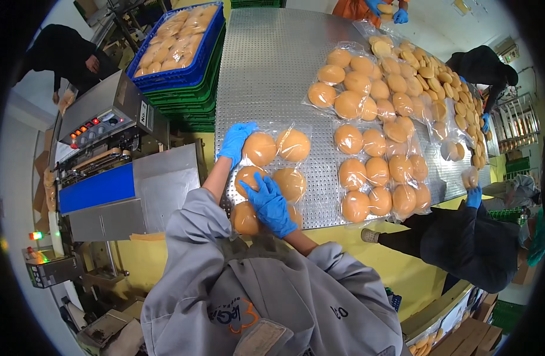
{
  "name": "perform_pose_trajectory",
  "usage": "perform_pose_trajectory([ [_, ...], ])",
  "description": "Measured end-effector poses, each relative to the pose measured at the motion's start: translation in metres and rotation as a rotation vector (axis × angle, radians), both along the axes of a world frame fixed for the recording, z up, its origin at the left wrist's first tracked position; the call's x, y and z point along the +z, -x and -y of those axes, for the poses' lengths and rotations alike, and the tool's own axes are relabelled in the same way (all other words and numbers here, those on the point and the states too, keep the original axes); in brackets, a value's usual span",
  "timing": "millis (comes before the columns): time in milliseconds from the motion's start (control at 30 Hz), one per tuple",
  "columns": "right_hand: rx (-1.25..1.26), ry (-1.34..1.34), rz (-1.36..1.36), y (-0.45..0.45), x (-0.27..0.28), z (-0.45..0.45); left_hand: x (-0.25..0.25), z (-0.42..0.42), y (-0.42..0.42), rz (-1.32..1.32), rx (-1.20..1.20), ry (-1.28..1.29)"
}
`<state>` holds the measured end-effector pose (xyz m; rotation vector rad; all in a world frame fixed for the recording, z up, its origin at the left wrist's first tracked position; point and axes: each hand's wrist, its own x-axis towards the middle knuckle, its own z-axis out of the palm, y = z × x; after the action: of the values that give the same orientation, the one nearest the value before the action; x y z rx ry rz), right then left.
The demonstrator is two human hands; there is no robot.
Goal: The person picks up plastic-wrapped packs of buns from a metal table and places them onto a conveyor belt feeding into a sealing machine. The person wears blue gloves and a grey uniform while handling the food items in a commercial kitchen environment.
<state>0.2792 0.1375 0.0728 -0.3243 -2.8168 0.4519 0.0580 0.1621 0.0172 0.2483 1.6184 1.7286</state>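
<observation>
Before me, a clear plastic bag of round buns point(291, 183) lies flat on the perforated metal table point(263, 66), the buns in two columns. My left hand point(237, 141), in a blue glove, grips the bag's far left corner beside a bun. Over the nearer buns rests my right hand point(272, 205), also gloved in blue, with its fingers spread; it partly covers the buns beneath. To the right lie more bagged buns point(355, 173) in rows, the closest bag apart from mine.
A sealing machine point(108, 115) with a blue belt point(97, 189) stands at left. Beyond it, a blue crate point(210, 40) of bagged buns tops stacked green crates point(188, 104). Loose buns point(432, 75) heap at far right. Several co-workers, including one in dark clothing point(468, 249), surround the table.
</observation>
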Motion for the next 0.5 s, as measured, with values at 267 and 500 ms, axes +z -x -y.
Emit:
perform_pose_trajectory([
  [267, -0.246, 0.132, -0.164, 0.066, 0.003, -0.137, -0.040, -0.010, 0.037, -0.261, -0.018, 0.134],
  [500, -0.605, 0.349, -0.035, 0.052, -0.012, -0.180, -0.038, 0.006, 0.030, -0.163, 0.167, 0.091],
])
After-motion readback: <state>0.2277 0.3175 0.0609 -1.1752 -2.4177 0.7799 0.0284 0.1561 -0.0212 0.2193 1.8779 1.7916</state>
